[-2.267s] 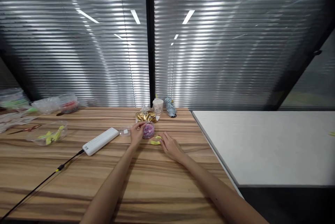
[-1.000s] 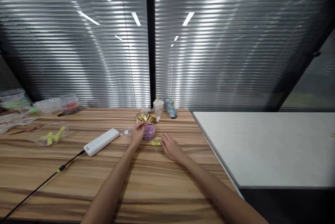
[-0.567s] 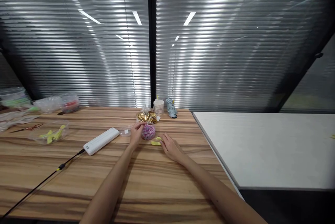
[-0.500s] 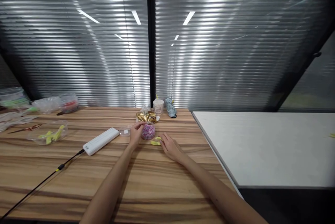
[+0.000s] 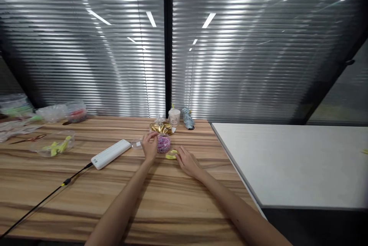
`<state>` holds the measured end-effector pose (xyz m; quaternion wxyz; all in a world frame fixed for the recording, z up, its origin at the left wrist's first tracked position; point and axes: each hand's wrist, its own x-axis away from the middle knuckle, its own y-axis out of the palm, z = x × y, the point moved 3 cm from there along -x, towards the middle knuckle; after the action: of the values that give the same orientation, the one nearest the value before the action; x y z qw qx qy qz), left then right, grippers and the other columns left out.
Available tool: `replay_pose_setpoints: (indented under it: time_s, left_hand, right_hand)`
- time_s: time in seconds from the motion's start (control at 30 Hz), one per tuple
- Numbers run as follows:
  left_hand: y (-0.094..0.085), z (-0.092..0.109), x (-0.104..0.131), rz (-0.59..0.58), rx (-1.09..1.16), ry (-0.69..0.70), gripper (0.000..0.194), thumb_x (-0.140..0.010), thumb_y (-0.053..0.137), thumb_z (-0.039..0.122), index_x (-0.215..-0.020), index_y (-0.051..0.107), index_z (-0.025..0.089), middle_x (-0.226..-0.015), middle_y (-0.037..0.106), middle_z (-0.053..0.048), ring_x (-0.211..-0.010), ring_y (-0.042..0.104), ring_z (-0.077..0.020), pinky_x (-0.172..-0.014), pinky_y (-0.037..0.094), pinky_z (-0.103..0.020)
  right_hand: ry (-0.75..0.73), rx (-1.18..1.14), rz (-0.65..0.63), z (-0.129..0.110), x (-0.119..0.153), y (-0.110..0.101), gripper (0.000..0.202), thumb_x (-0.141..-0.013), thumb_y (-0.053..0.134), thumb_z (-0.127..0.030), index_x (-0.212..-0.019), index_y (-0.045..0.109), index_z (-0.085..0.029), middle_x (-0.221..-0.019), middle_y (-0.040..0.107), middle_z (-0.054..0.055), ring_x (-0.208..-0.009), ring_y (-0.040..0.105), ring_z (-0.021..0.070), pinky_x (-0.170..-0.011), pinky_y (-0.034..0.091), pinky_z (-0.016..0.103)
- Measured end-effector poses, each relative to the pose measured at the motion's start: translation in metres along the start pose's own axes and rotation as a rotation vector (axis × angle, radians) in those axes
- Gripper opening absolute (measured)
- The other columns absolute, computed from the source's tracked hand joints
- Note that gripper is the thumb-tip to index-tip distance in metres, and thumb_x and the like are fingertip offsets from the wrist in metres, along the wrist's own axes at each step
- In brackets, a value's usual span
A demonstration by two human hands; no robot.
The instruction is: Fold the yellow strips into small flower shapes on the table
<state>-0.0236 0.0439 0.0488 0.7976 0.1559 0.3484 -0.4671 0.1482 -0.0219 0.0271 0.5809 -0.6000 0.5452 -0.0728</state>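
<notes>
We are, it seems, working at the small clear tub of pink-and-purple pieces (image 5: 164,144) with our left hand (image 5: 150,146), while our right hand (image 5: 188,160) is minding the yellow band (image 5: 170,157). As we are judging it, the next move is calling for light fingertips at the tub's rim and a steady right hand, so that neither thing is skidding over the worktop (image 5: 163,203). The tub is sitting between our hands, nearer the worktop's far edge than its front one and toward the far right corner, touching our left fingers or just beside them. The yellow band is lying nearer the front edge than the tub and slightly rightward, touching our right fingertips. Our hands are resting apart; whether the left is pinching anything, or the right is gripping or merely pressing, we are unable to tell.
</notes>
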Motion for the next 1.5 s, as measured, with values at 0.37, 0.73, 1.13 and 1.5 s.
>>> replay_pose_setpoints:
  time_s: [0.37,0.73,1.13,1.5]
  left_hand:
    - [0.009,0.019,0.013,-0.060,0.023,0.078,0.015,-0.074,0.050,0.018,-0.075,0.065,0.019,-0.089,0.064,-0.005,-0.090,0.057,-0.0178,-0.086,0.042,-0.034]
    - [0.039,0.007,0.036,-0.451,0.266,-0.101,0.016,-0.074,0.053,0.026,-0.080,0.065,0.018,-0.082,0.065,-0.007,-0.063,0.060,-0.0157,-0.060,0.051,-0.031]
    - [0.053,0.008,0.051,-0.761,0.334,-0.325,0.026,-0.066,0.062,0.034,-0.080,0.068,0.013,-0.083,0.067,-0.008,-0.069,0.062,-0.0176,-0.066,0.052,-0.032]
    - [0.056,-0.001,0.052,-0.722,0.486,-0.585,0.036,-0.059,0.068,0.040,-0.081,0.067,0.011,-0.074,0.067,-0.006,-0.066,0.062,-0.0172,-0.068,0.052,-0.031]
  right_hand:
    - [0.259,-0.371,0.270,0.036,-0.003,0.009,0.026,-0.088,0.031,-0.028,-0.099,0.052,-0.017,-0.090,0.055,0.006,-0.083,0.051,0.0168,-0.074,0.042,0.030]
    - [0.475,-0.787,0.372,0.076,-0.003,0.031,0.034,-0.077,0.047,-0.037,-0.101,0.055,-0.013,-0.097,0.061,0.008,-0.080,0.056,0.0182,-0.065,0.046,0.027]
    - [0.391,-0.739,0.325,0.065,-0.004,0.022,0.031,-0.079,0.048,-0.036,-0.099,0.060,-0.016,-0.098,0.063,0.006,-0.088,0.057,0.0209,-0.078,0.044,0.032]
    - [0.261,-0.655,0.228,0.052,-0.007,0.015,0.030,-0.079,0.049,-0.035,-0.098,0.062,-0.016,-0.100,0.062,0.008,-0.093,0.054,0.0200,-0.085,0.040,0.034]
